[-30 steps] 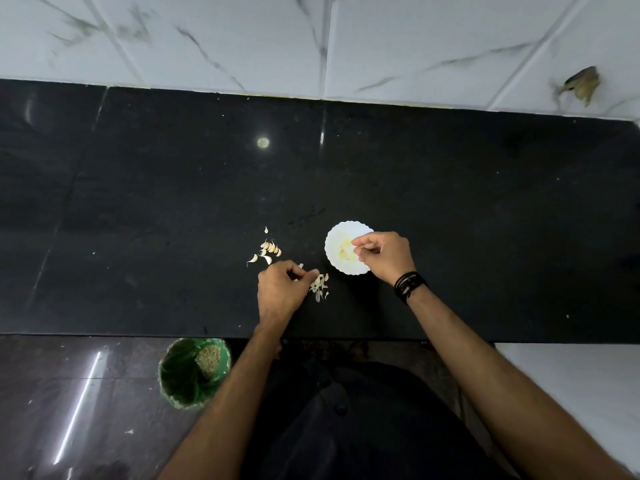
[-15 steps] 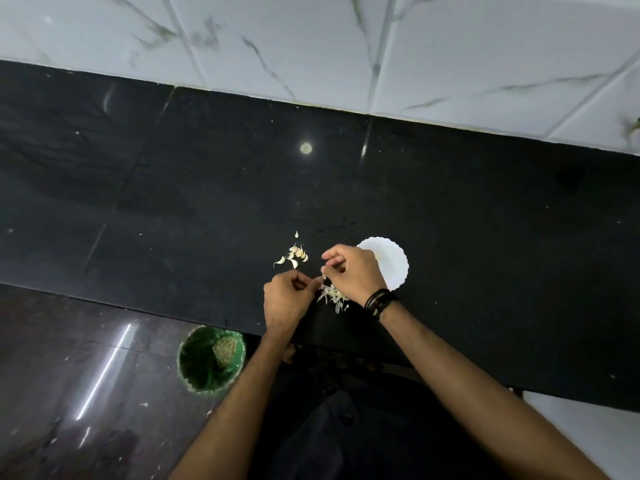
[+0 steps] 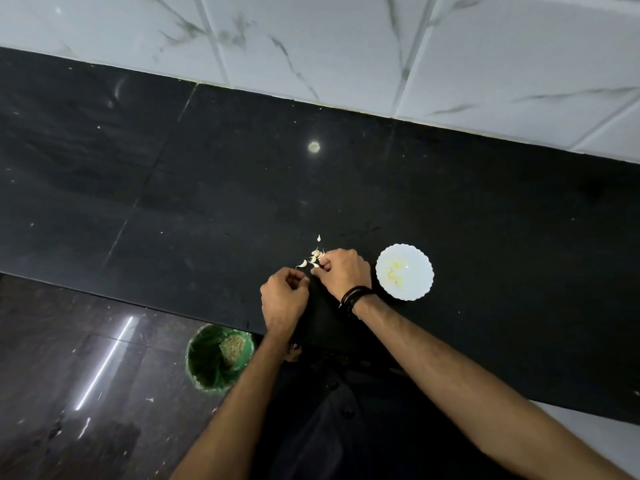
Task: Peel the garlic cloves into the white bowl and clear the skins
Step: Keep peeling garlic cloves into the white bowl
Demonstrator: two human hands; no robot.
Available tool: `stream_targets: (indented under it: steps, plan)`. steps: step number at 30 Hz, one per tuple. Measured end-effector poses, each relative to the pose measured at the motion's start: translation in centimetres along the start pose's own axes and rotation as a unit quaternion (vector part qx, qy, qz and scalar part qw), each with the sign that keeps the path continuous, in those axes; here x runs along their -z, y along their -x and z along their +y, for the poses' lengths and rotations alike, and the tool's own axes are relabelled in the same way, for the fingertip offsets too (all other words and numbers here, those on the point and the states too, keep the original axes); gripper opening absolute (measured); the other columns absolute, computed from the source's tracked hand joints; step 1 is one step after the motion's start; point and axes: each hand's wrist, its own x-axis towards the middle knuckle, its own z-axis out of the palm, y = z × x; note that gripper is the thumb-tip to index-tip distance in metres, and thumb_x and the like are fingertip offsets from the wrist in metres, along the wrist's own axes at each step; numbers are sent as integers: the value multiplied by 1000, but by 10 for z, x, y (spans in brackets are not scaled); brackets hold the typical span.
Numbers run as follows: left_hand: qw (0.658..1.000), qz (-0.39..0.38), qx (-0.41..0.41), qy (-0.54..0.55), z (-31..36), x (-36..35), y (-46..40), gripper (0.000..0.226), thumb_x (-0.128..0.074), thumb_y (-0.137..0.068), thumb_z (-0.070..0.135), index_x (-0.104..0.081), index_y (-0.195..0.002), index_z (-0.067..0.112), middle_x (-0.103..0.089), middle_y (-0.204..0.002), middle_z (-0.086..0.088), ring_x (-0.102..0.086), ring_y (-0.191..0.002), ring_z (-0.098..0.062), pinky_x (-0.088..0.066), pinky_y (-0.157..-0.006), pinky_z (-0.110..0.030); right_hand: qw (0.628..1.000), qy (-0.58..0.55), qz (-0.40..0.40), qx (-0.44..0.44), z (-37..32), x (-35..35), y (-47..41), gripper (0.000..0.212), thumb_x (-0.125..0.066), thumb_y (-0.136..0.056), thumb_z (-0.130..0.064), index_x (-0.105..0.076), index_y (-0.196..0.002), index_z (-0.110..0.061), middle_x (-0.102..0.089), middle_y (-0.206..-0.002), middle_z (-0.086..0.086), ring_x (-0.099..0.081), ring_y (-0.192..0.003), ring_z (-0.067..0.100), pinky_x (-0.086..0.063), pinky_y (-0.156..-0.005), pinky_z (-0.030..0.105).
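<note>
While the right hand [image 3: 343,271] reaches across to the small heap of unpeeled garlic cloves [image 3: 313,257] on the black counter [image 3: 207,202], step in hand reads as: fetch the next clove. Its fingers are curled down onto the near edge of the heap, fingertips touching or pinching a clove; whether one is actually secured, can't tell, the knuckles hide it. Black bands sit on that wrist.

Left hand [image 3: 284,296] sits just beside, nearer the counter edge, fingers curled in toward the thumb. Something tiny may be pinched there (skin scrap?), too small to confirm. The two hands are almost touching at the fingertips.

White bowl [image 3: 404,271] is right of the right hand, near but apart, with a few pale yellow peeled cloves in the bottom. So the task is partway: some done, a handful of cloves left, one stray clove [image 3: 319,238] lying beyond the heap.

Green bin [image 3: 218,358] stands on the floor below the counter edge, left of the person, already holding some pale scraps. The skin pile isn't visible from here, probably under the hands.

Next move needs: a firm two-finger pinch on one clove, lift clear of the heap, bring both hands together to strip the skin. Cloves are small and light, so neighbours scatter easily. Skins cling to fingers; clearing them comes last.
</note>
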Motion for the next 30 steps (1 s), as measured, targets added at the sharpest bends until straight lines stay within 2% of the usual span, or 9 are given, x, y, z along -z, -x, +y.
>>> stream_targets:
  steps: [4,8,13,16,18,20,23,27,30]
  plan:
    - [1000,9,4,21,-3,4,-8,6,-73,-88,21,-70,-86,26,-68,-77,13,-67,-81,-8,-58,-80,-32,1000,1,25,0,-1,-7,3,14,-70,-88,-36,-74,-91,-23,-73,-93,-3,-69,-91,27,-55,-75,36]
    - [998,20,4,55,-4,5,-12,3,-75,-88,22,-73,-90,21,-68,-77,14,-65,-77,-1,-56,-80,-28,998,-29,47,1,0,-8,9,11,-69,-85,-33,-74,-89,-24,-73,-88,-6,-69,-86,21,-55,-71,33]
    - [987,2,31,156,2,-1,-12,15,-84,-80,22,-73,-91,23,-73,-78,8,-68,-74,-3,-57,-76,-24,973,-216,74,-25,10,-4,17,8,-80,-80,-28,-77,-85,-23,-75,-78,-12,-68,-71,-3,-54,-71,18]
    - [969,-45,38,239,4,-7,-11,21,-85,-79,12,-72,-95,17,-77,-81,1,-74,-82,-11,-59,-81,-28,950,-301,70,-33,17,3,26,10,-84,-79,-23,-79,-87,-20,-76,-80,-11,-68,-74,-5,-50,-71,10]
    - [953,-72,44,291,7,-10,-9,24,-83,-79,3,-71,-99,10,-78,-84,-4,-76,-87,-16,-59,-85,-32,939,-335,62,-37,22,6,30,14,-84,-79,-22,-80,-92,-18,-77,-83,-9,-70,-76,-2,-53,-72,11]
    - [943,-89,48,318,10,-12,-6,27,-81,-79,-1,-69,-102,7,-78,-86,-7,-76,-88,-19,-59,-85,-32,936,-345,65,-25,28,6,34,16,-83,-81,-23,-81,-96,-19,-78,-86,-8,-73,-80,2,-57,-75,17]
    - [936,-110,40,333,15,-16,-2,30,-80,-80,-2,-68,-106,6,-78,-81,-5,-74,-80,-13,-58,-73,-24,933,-353,66,-7,36,9,37,16,-82,-83,-19,-81,-98,-15,-78,-92,-5,-73,-85,1,-58,-80,21]
    - [932,-137,21,335,18,-25,5,29,-81,-81,1,-69,-106,8,-78,-86,-8,-73,-78,-13,-58,-71,-22,936,-341,88,-5,44,17,40,15,-81,-84,-17,-81,-99,-14,-78,-93,-3,-71,-84,-5,-55,-80,14]
    - [939,-133,22,316,21,-35,10,18,-82,-81,6,-76,-97,8,-78,-85,-9,-72,-76,-12,-57,-71,-22,939,-330,101,-2,50,19,41,15,-79,-85,-13,-81,-100,-14,-78,-94,-3,-69,-81,-9,-52,-77,8]
